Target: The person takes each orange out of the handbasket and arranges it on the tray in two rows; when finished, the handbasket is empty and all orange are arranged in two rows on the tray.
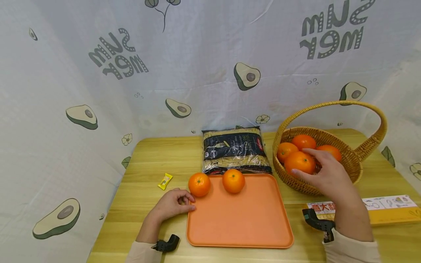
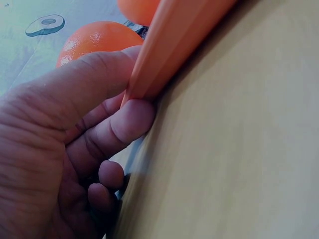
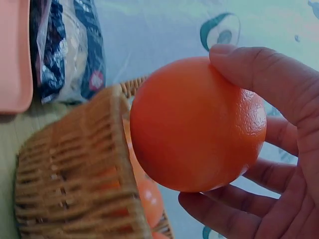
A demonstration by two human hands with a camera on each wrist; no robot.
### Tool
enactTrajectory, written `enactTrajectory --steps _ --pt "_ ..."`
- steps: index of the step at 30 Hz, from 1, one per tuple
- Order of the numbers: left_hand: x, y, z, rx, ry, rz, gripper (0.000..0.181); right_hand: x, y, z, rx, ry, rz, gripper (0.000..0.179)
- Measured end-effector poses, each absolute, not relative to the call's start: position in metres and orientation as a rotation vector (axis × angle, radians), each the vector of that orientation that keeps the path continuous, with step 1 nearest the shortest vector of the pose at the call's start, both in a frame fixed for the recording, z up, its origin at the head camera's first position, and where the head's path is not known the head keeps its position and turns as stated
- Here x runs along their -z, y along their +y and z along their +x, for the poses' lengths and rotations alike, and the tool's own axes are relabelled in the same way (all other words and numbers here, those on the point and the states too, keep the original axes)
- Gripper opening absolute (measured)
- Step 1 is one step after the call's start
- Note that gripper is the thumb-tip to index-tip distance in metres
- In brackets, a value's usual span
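Note:
My right hand [image 1: 332,179] grips an orange [image 3: 194,124] between thumb and fingers at the wicker basket [image 1: 354,166]. Seen from the right wrist, this orange is up beside the basket's rim, with other oranges [image 3: 149,199] inside. At the left edge of the orange tray [image 1: 240,219], my left hand [image 1: 171,205] pinches the rim between thumb and a finger; the left wrist view shows the tray edge [image 2: 164,55] in that pinch. Two oranges sit along the tray's far side, one in the left corner [image 1: 199,185] and one nearer the middle [image 1: 233,181].
Behind the tray lies a bag of pasta [image 1: 233,149]. A small yellow wrapped packet [image 1: 165,181] is on the wooden table [image 1: 144,160], left of the tray. The basket's tall handle [image 1: 329,103] arches upward. A yellow and white box [image 1: 391,210] lies by my right forearm.

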State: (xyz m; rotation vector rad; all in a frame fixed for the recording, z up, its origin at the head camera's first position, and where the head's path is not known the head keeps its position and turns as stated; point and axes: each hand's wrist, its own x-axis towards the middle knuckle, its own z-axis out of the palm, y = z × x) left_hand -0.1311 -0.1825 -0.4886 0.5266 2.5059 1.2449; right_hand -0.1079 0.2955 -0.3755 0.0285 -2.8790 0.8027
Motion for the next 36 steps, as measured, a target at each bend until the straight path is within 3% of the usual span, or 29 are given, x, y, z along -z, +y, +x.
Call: enactTrajectory --steps 36 --pt "0.488 -0.182 -0.131 -1.273 2.485 0.502 0.018 0.386 0.228 -0.115 -0.896 -3.011 0.367 0.067"
